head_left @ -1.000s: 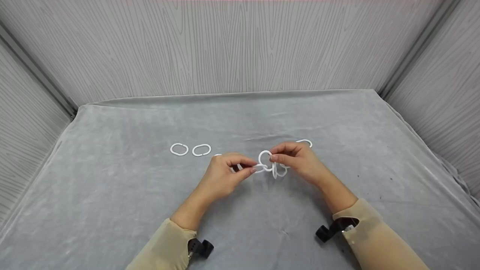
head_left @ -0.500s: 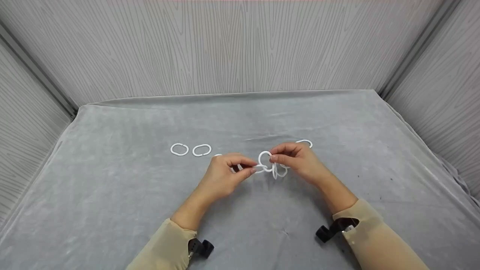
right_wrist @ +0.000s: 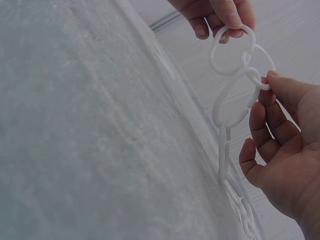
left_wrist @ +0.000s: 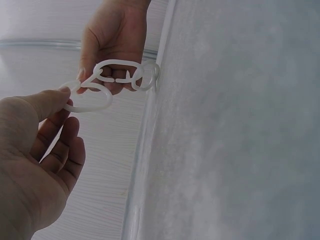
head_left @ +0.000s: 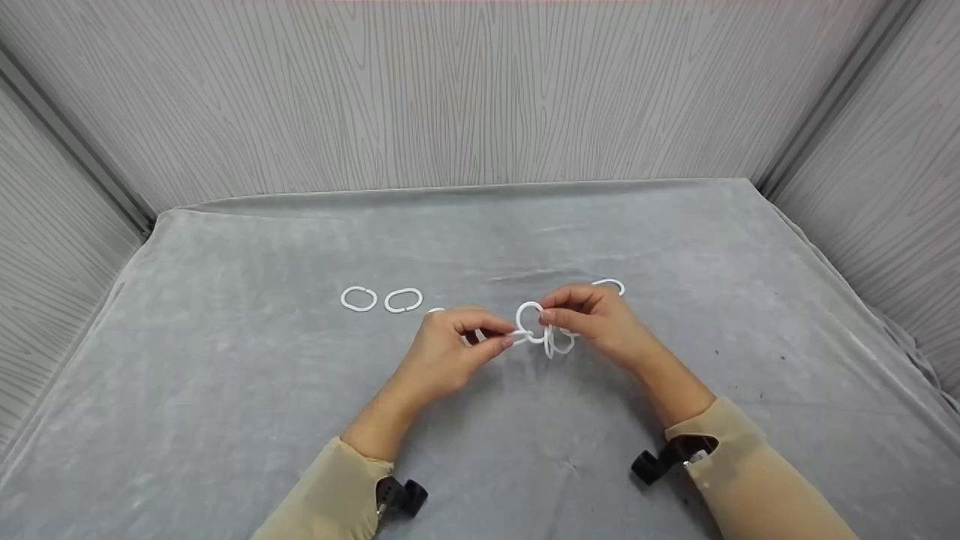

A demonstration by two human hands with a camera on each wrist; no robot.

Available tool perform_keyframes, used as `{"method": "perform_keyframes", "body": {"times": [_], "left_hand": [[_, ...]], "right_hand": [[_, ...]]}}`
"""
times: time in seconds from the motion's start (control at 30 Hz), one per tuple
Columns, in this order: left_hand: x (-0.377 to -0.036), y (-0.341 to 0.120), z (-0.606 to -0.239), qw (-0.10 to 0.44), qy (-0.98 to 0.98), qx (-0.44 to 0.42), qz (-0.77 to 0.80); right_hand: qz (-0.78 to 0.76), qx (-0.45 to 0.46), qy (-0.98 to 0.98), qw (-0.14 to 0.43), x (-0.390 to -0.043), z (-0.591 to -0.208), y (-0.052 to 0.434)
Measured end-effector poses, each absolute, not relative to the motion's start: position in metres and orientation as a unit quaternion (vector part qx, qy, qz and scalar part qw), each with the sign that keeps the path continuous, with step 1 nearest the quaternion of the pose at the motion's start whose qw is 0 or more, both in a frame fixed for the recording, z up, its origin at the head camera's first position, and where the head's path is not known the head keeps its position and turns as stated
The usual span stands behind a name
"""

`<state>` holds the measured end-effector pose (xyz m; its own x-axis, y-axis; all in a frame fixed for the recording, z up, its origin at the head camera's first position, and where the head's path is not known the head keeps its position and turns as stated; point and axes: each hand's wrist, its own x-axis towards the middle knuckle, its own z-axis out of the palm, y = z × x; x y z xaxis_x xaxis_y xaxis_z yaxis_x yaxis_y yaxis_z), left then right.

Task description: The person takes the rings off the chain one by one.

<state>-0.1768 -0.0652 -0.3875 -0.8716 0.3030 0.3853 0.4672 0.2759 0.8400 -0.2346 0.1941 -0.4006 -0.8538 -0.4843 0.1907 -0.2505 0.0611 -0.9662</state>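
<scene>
**Q:** Grey cloth covers the surface [head_left: 300,420], with pale wood-grain panels behind it. What occupies the hands?

**A:** Both work above the cloth at centre. The left hand [head_left: 450,349] pinches one white plastic ring [left_wrist: 89,97] between thumb and forefinger. The right hand [head_left: 600,319] pinches the top link of a short chain of rings [right_wrist: 235,95], whose lower links hang down to the cloth.

**Q:** Where do ring and chain stand to each other?

**A:** They are touching at the fingertips; whether the ring is already threaded through cannot be told.

**Q:** What else lies on the cloth?

**A:** Two loose rings [head_left: 382,299] lie side by side, well apart to the left, and another ring [head_left: 609,285] lies just behind the right hand.

**Q:** How is such a joining done well?

**A:** Judging from the grips, the split in the ring should face the link, the chain should be held steady, and the ring pressed on squarely rather than twisted.
</scene>
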Motion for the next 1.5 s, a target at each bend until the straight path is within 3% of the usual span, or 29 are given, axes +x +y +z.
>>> {"method": "perform_keyframes", "body": {"times": [1.5], "left_hand": [[-0.1762, -0.0659, -0.3873, 0.047, -0.796, -0.243, -0.553]], "right_hand": [[-0.634, -0.253, 0.725, 0.090, -0.2350, -0.4009, 0.1942]]}}
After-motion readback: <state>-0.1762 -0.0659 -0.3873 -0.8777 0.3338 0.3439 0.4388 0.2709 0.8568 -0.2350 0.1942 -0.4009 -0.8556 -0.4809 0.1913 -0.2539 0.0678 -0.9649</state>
